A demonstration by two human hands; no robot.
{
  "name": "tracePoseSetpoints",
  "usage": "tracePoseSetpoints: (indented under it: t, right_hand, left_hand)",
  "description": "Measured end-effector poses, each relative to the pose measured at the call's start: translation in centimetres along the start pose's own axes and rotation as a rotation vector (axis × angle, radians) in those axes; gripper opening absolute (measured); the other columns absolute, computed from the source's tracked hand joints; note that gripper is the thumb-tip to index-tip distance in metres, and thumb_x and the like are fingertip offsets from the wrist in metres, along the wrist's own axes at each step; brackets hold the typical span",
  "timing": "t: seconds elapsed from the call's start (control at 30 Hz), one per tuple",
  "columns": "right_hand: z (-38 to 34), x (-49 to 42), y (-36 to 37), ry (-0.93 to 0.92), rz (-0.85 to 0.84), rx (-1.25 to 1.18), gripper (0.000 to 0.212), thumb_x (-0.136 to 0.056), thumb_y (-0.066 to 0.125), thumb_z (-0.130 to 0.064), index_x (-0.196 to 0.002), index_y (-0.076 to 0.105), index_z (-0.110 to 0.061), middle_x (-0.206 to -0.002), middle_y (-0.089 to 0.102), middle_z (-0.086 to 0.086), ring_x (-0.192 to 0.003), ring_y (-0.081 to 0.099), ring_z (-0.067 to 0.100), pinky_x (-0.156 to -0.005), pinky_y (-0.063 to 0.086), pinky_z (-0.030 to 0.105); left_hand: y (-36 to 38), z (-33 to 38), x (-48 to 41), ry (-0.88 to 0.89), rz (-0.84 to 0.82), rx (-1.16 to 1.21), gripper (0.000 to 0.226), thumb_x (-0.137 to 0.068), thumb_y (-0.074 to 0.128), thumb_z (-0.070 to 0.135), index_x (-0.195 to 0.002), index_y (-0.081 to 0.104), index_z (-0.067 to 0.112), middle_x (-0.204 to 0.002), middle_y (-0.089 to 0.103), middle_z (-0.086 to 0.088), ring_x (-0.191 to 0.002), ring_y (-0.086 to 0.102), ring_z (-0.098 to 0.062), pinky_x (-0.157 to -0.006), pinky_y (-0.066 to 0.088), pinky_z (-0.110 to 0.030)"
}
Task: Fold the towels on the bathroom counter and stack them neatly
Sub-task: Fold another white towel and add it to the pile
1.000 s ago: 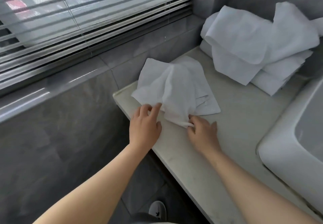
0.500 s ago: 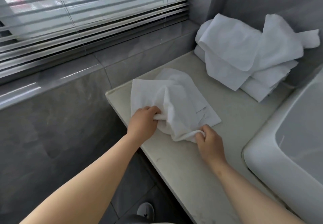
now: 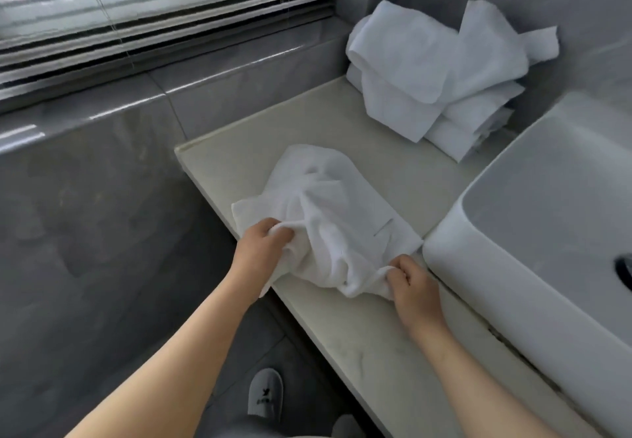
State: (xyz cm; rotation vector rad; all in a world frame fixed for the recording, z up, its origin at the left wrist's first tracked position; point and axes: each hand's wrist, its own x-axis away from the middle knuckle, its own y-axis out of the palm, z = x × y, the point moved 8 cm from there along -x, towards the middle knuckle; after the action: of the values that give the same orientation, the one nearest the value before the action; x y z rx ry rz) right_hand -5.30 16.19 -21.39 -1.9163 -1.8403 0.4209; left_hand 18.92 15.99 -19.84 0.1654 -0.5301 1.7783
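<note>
Left hand had closed on towel | right hand pinched its near corner | towel dragged along worktop toward sink, crumpled, away from pile | folding unstarted

My towel is plain white, like the pile at one o'clock. Counter pale cream, faintly marbled; basin white; wall tiles grey; slipper grey.
</note>
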Motion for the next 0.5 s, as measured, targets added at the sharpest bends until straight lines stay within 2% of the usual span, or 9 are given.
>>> tracePoseSetpoints:
  t: [0.07,0.17,0.2,0.27,0.37,0.43,0.5]
  right_hand:
    - [0.9,1.5,-1.5,0.001,-0.003,-0.042,0.026,-0.070,0.041,-0.025,-0.065,0.044,0.000,-0.060,0.042,0.003,-0.053,0.032,0.007,-0.050,0.027,0.021]
    - [2.3,3.9,-3.9,0.026,0.061,-0.136,0.012,-0.071,0.044,-0.026,-0.067,0.051,-0.017,-0.063,0.051,-0.004,-0.056,0.045,0.000,-0.052,0.035,0.012]
    - [2.7,4.6,-4.5,0.038,0.095,-0.171,0.008,-0.072,0.045,-0.028,-0.073,0.052,-0.024,-0.071,0.055,-0.007,-0.062,0.049,-0.003,-0.055,0.037,0.010]
    - [3.4,6.0,-5.3,0.042,0.163,-0.213,0.015,-0.072,0.046,-0.034,-0.086,0.049,-0.031,-0.089,0.055,-0.013,-0.079,0.052,-0.002,-0.065,0.039,0.009]
    - [2.6,8.1,-6.6,-0.118,0.299,-0.154,0.039,-0.068,0.048,-0.040,-0.104,0.048,-0.024,-0.104,0.044,-0.022,-0.100,0.046,0.010,-0.084,0.042,0.026]
    - [1.5,9.7,-7.3,-0.314,0.346,-0.072,0.045,-0.071,0.050,-0.035,-0.113,0.046,-0.020,-0.114,0.043,-0.015,-0.110,0.040,0.009,-0.094,0.038,0.036]
    - [0.9,11.0,-7.0,-0.412,0.282,0.004,0.050,-0.075,0.054,-0.039,-0.120,0.040,-0.023,-0.128,0.041,-0.007,-0.121,0.038,0.013,-0.103,0.033,0.037]
  left_hand:
    - [1.4,-0.7,1.5,-0.050,-0.021,0.037,0.017,-0.084,0.051,0.018,-0.069,0.049,0.010,-0.069,0.049,-0.005,-0.067,0.047,-0.022,-0.060,0.036,-0.030]
    - [2.7,-1.8,3.6,-0.127,-0.045,0.093,0.016,-0.083,0.050,0.020,-0.071,0.051,0.008,-0.073,0.050,-0.008,-0.074,0.049,-0.023,-0.067,0.037,-0.033]
    - [2.9,-2.1,4.3,-0.157,-0.040,0.113,0.017,-0.085,0.050,0.019,-0.073,0.053,0.007,-0.075,0.052,-0.010,-0.077,0.052,-0.024,-0.071,0.039,-0.035]
    - [3.0,-2.4,5.6,-0.188,-0.028,0.145,0.018,-0.081,0.053,0.022,-0.076,0.059,0.006,-0.078,0.056,-0.013,-0.079,0.056,-0.028,-0.074,0.041,-0.038]
    - [3.8,-2.2,8.2,-0.201,-0.026,0.233,0.026,-0.074,0.056,0.026,-0.087,0.065,0.005,-0.083,0.062,-0.014,-0.082,0.060,-0.030,-0.076,0.045,-0.039]
    - [4.9,-2.1,10.2,-0.215,-0.039,0.293,0.028,-0.075,0.056,0.025,-0.092,0.066,0.005,-0.084,0.064,-0.013,-0.082,0.061,-0.029,-0.075,0.045,-0.038]
    - [6.1,-2.1,12.5,-0.219,-0.056,0.337,0.020,-0.080,0.053,0.022,-0.086,0.066,0.007,-0.078,0.065,-0.012,-0.077,0.061,-0.028,-0.072,0.046,-0.037]
